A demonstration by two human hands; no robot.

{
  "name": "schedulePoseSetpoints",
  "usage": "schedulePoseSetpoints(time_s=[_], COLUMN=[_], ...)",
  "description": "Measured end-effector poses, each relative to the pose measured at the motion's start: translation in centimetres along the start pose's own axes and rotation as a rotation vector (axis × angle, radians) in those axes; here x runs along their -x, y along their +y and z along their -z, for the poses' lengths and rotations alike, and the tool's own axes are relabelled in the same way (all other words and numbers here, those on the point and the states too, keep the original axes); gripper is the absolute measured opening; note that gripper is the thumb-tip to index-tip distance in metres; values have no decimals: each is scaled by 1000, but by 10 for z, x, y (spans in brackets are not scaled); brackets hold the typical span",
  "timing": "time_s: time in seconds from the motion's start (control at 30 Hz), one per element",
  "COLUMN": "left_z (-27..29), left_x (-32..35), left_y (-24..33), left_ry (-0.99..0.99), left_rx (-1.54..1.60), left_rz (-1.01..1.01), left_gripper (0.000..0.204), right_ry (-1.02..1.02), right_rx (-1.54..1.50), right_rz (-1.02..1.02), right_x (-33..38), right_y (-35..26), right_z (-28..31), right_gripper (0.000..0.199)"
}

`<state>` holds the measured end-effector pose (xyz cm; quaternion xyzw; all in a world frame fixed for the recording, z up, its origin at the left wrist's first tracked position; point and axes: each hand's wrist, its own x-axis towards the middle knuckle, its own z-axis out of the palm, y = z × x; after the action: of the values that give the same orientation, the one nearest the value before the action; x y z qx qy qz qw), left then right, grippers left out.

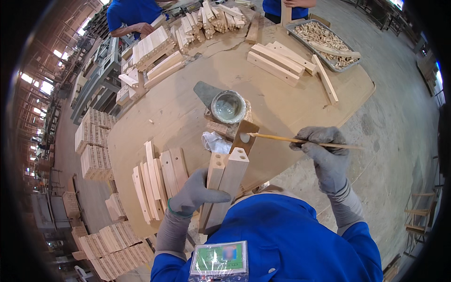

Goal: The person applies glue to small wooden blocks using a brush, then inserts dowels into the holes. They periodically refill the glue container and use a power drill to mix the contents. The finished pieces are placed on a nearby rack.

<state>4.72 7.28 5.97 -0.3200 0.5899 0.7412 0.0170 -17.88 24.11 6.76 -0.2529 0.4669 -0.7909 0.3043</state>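
Note:
My left hand (199,192) is closed around two pale wooden bars (232,174), held side by side and tilted up, with drilled holes in their upper ends. Between the fingers of my right hand (326,152) is a thin wooden stick (277,137). Its left tip touches or hovers just over a white blob on a brown piece of board (245,134), right behind the bar ends; I cannot tell which. Beyond that stands a round pot (228,107) with whitish, glue-like stuff inside and on its rim. A crumpled white cloth (216,142) lies by its base.
Several wooden bars (152,181) lie left of my left hand. Stacked bars (150,47) cover the far left of the table (164,113). At far right, a tray (324,42) holds many dowels beside loose bars (275,63). Two people in blue (129,16) stand across the table.

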Motion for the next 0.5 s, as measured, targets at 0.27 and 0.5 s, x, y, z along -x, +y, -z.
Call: schedulePoseSetpoints(time_s=[0.27, 0.5], left_z=[1, 2], left_x=[-1, -1], left_y=[-4, -6], left_ry=[-57, -31], left_rx=[100, 126], left_rz=[17, 33], left_gripper=[61, 65], right_ry=[-67, -156], right_rx=[50, 153], right_rz=[32, 150], right_x=[7, 13], right_y=[24, 23], right_z=[2, 9], right_gripper=[14, 17])
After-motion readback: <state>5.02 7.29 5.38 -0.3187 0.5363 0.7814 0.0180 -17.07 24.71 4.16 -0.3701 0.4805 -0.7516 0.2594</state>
